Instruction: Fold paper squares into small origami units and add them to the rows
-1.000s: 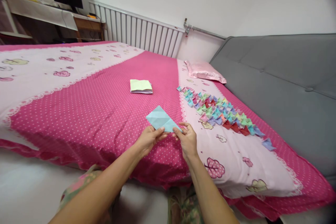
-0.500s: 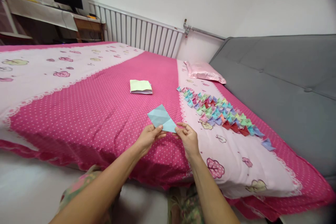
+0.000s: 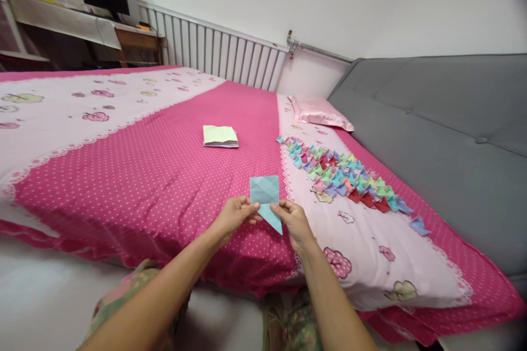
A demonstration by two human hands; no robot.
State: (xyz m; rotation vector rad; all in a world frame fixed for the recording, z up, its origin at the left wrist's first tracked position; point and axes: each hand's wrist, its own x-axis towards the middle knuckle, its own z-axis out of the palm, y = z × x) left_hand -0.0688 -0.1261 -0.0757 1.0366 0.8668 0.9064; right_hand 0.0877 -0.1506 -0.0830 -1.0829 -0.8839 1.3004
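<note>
Between my hands is a light blue sheet of folding paper (image 3: 264, 190), held just above the near part of the bed. It is creased, with a squarish upper part and a pointed flap hanging toward me at the lower right. My left hand (image 3: 239, 213) pinches its left edge between thumb and fingers. On the opposite edge, my right hand (image 3: 293, 220) grips it with the thumb on top. The fingertips beneath the paper are partly hidden.
A stack of paper sheets (image 3: 220, 136), pale yellow on top, lies farther back on the pink dotted bedspread (image 3: 173, 142). Rows of small folded paper pieces (image 3: 340, 175) in many colours cover the right side. Behind them are a pink pillow (image 3: 321, 112) and a grey headboard (image 3: 444, 104).
The blue paper has turned in my hands, from a slanted position pointing up-left to a more upright one. Its pointed flap now hangs toward me. Both hands still hold it.
</note>
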